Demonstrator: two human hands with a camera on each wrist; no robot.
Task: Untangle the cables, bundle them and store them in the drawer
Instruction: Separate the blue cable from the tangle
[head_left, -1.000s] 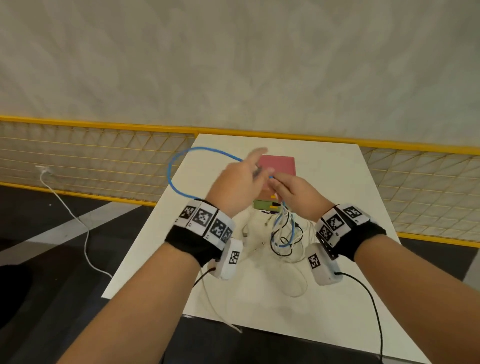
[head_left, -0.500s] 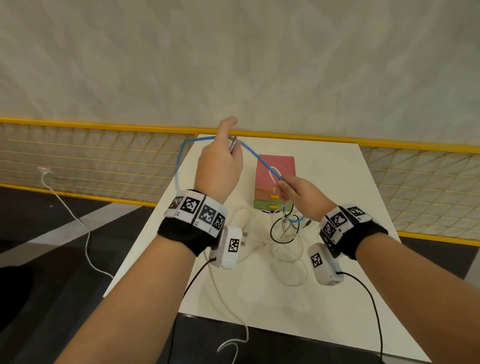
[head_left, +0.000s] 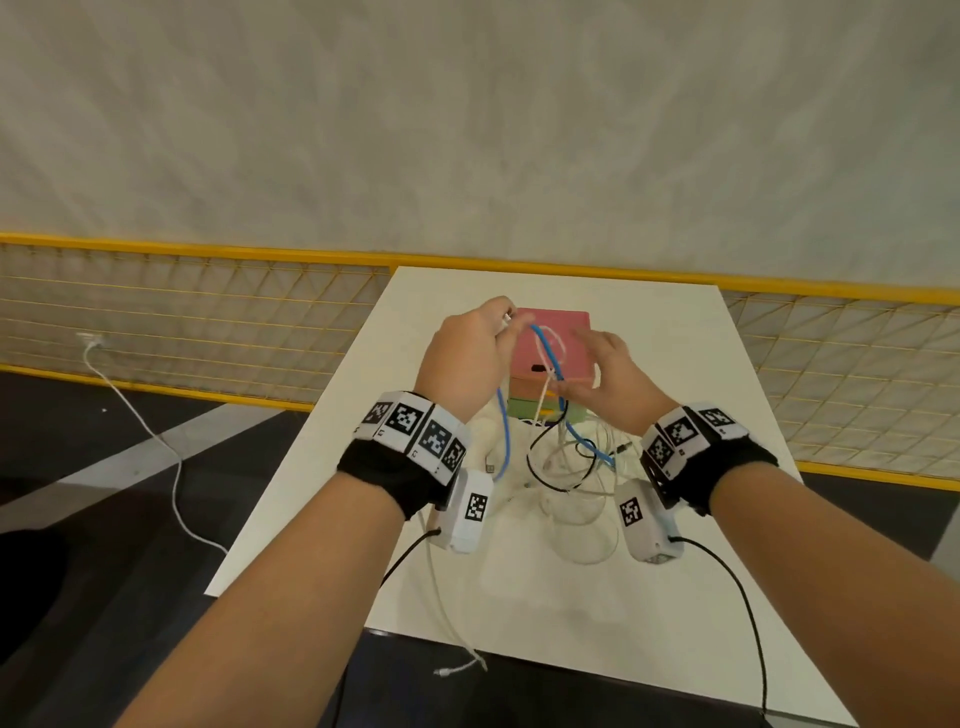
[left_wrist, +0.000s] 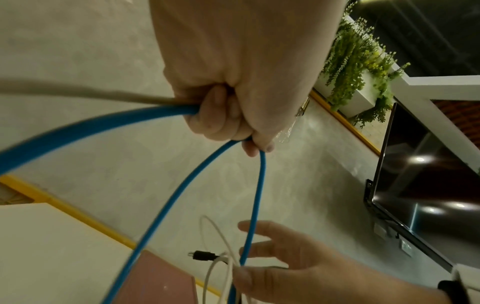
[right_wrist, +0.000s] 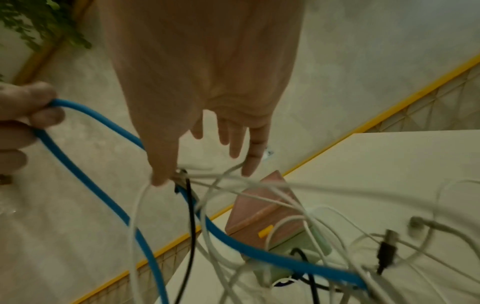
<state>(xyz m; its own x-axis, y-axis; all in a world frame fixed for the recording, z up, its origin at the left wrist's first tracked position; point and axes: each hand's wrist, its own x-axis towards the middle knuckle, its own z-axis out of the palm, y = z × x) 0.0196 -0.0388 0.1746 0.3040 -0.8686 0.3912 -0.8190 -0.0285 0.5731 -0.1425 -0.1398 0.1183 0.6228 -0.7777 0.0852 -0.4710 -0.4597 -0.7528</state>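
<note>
My left hand (head_left: 470, 353) is a fist round a blue cable (head_left: 545, 348) and holds it up in a narrow loop in front of the pink-topped drawer unit (head_left: 569, 332). The left wrist view shows the fist (left_wrist: 228, 115) with both blue strands (left_wrist: 257, 195) running out of it. My right hand (head_left: 602, 374) is just right of the loop with its fingers spread and straight. Blue, white and black cables hang over its thumb (right_wrist: 161, 172). Below both hands a tangle of white and black cables (head_left: 566, 467) lies on the white table (head_left: 675, 597).
One white cable (head_left: 457, 639) trails over the table's front edge. A yellow mesh barrier (head_left: 208, 322) runs behind the table, and another white cable (head_left: 156, 441) lies on the dark floor at the left. Black leads (head_left: 748, 613) hang from the wrist cameras.
My left hand has come down from its raised spot at the left and closed in on the right hand, so the blue loop is narrower. The right hand's fingers have spread out.
</note>
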